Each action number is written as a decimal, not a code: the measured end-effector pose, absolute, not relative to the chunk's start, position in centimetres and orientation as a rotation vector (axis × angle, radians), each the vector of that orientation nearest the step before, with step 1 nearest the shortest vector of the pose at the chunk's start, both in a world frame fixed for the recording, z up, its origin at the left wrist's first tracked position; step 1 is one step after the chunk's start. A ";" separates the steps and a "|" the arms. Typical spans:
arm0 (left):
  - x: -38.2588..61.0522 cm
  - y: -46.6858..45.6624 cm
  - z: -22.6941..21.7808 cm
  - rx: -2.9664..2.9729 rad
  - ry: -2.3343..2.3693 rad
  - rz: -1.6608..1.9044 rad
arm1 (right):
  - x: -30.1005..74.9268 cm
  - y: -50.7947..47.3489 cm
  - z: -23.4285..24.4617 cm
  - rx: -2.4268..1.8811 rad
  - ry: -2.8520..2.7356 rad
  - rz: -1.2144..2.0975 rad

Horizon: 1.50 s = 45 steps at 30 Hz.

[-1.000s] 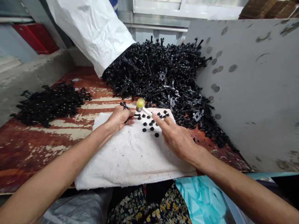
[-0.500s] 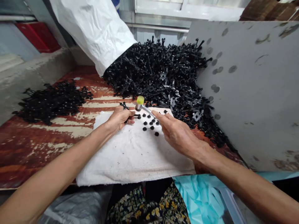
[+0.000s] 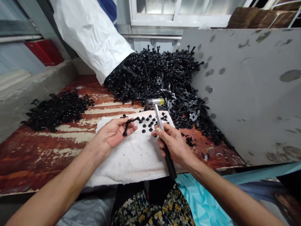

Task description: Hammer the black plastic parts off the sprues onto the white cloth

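Observation:
My left hand pinches a black branched plastic part above the white cloth. One arm of the part points right, its tip close to the small black round pieces on the cloth. My right hand is closed around a mallet with a black grip and a metal shaft. The mallet's head is metal with one yellow face and one dark face, raised over the far side of the cloth. Several round pieces lie in loose rows between my hands.
A large heap of black parts spills from a white sack at the back. A smaller pile of black parts lies on the worn red table at left. A grey board stands along the right. Small black scraps lie right of the cloth.
The mallet has lifted off the black part, its head turning sideways. My left hand has turned palm upward, raising the part. The view has shifted slightly.

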State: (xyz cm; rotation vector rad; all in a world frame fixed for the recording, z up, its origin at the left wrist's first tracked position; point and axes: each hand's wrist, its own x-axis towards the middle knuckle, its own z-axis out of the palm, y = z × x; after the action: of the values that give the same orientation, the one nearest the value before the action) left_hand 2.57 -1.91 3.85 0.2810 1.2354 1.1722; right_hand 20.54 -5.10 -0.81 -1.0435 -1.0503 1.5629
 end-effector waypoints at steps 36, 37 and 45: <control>1.5 -1.0 2.0 0.860 1.454 0.662 | 24.3 -9.5 -2.9 -0.984 -0.890 1.515; 1.4 -1.1 2.0 0.845 1.457 0.664 | 24.3 -9.5 -2.9 -0.981 -0.892 1.518; 1.7 -1.4 1.8 0.749 1.475 0.686 | 24.4 -9.4 -2.9 -0.986 -0.890 1.528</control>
State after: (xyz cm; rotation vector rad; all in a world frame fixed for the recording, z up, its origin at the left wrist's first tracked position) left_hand 1.68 -1.36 1.84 0.7495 1.4751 0.6857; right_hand 24.40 -9.43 -2.91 -0.9860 -0.8904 1.5275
